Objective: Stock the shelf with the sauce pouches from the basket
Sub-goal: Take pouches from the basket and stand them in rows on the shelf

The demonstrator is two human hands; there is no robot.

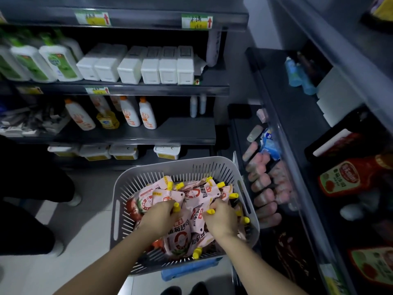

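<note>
Two grabs at once from a heaped, slippery pile of sauce pouches (197,194) invite trouble: held only near their yellow caps (176,207), one could slip free or drag neighbours over the rim of the basket (119,188) on the way to the shelf (239,133) at the right, where a row of similar pouches lies. Both hands are down in the basket: the left hand (161,218) has its fingers curled round one pouch's neck, cap poking out past the fingertips, and the right hand (221,220) likewise pinches another at its cap end
</note>
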